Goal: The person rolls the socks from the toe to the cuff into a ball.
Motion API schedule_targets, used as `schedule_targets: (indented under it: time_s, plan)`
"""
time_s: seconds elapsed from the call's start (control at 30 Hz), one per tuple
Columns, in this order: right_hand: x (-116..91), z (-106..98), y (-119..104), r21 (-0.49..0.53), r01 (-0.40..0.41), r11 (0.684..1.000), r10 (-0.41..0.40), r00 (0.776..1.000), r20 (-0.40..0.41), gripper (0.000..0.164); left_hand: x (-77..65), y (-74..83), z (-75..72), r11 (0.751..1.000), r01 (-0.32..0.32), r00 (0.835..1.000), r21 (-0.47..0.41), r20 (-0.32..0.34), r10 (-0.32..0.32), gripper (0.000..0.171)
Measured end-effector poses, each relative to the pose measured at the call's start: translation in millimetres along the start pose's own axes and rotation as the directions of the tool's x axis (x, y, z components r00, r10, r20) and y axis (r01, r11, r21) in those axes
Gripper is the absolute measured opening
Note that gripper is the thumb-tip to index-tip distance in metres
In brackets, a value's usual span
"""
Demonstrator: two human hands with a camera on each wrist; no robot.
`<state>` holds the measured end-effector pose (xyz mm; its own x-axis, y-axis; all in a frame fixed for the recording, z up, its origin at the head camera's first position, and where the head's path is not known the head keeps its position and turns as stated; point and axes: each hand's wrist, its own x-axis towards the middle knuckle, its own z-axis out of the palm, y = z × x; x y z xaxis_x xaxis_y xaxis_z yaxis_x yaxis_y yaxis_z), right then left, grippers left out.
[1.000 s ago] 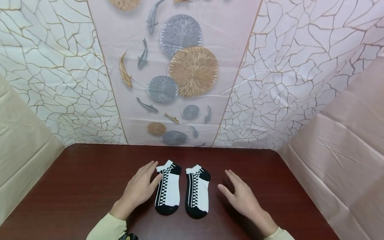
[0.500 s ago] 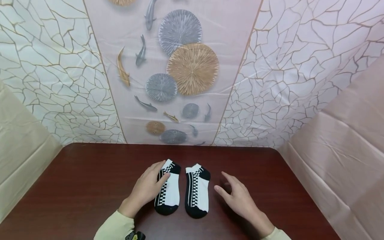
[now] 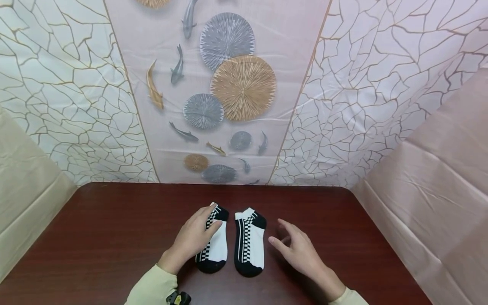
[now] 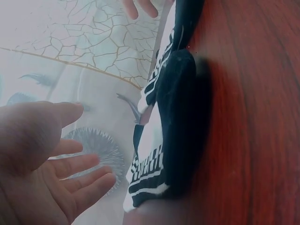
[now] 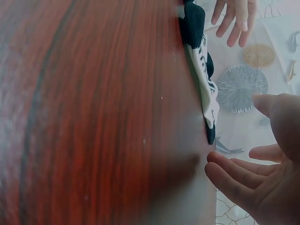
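Two low-cut socks, white with black toes and heels and a checkered stripe, lie side by side on the table, toes toward me. My left hand hovers over the left sock, hiding part of its cuff and stripe. In the left wrist view a gap shows between that hand's relaxed fingers and the sock. To the right of the right sock is my right hand, thumb and fingers spread apart, holding nothing. The right wrist view shows its fingers just above the table, beyond the sock.
The dark red-brown wooden table has rounded far corners. A patterned cloth backdrop hangs behind its far edge, and beige fabric walls flank both sides. A black watch-like band sits at my left sleeve.
My left hand has moved right, from the left sock's outer edge to over it. My right hand has shifted slightly left toward the right sock. Both socks lie as before.
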<state>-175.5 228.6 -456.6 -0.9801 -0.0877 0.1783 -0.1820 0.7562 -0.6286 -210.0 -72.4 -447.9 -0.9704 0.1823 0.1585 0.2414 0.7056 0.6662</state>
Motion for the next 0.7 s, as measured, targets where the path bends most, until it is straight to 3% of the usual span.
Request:
schedule_targets:
  time_s: [0.43, 0.7]
  plan:
    - [-2.1, 5.0, -6.3, 0.027, 0.021, 0.999, -0.022, 0.999, 0.024, 0.058, 6.8, 7.4, 8.3, 0.997, -0.033, 0.999, -0.067, 0.024, 0.035, 0.058]
    - [-2.9, 6.0, -10.7, 0.079, -0.012, 0.997, 0.007, 0.997, 0.074, 0.056, 11.8, 13.0, 14.9, 0.995, -0.008, 0.998, -0.101, 0.056, 0.013, 0.060]
